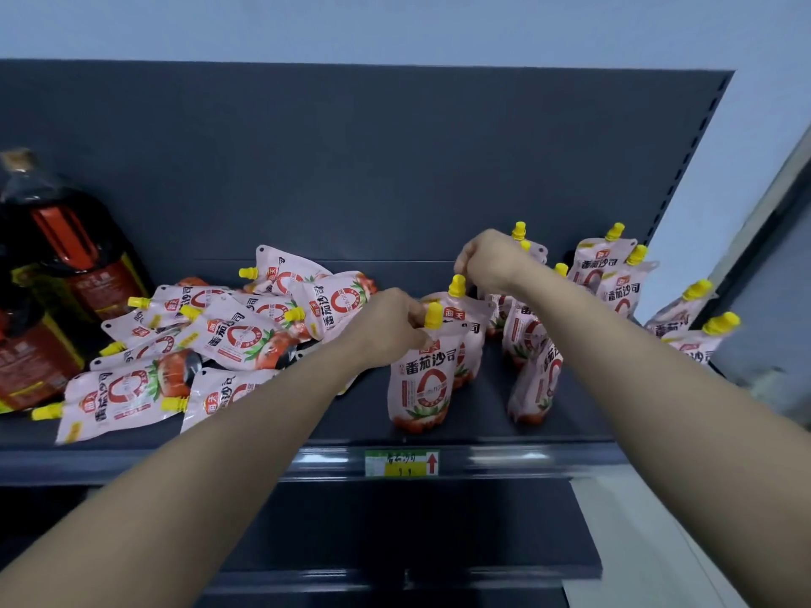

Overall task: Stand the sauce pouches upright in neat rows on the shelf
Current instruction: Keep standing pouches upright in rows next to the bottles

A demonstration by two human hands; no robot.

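Note:
Pink tomato sauce pouches with yellow caps fill a dark shelf (482, 432). A front pouch (423, 379) stands upright near the shelf edge; my left hand (386, 326) pinches its top corner beside the cap. Right behind it stands a second pouch (471, 326), and my right hand (491, 261) pinches its yellow cap from above. Several more pouches (610, 274) stand in rows to the right. A loose heap of pouches (210, 340) lies flat on the left half of the shelf.
Large dark bottles (61, 265) with red labels stand at the far left of the shelf. A green price tag (401, 462) sits on the shelf's front rail. A lower shelf (439, 541) lies beneath. The shelf's right end post (684, 168) borders the standing rows.

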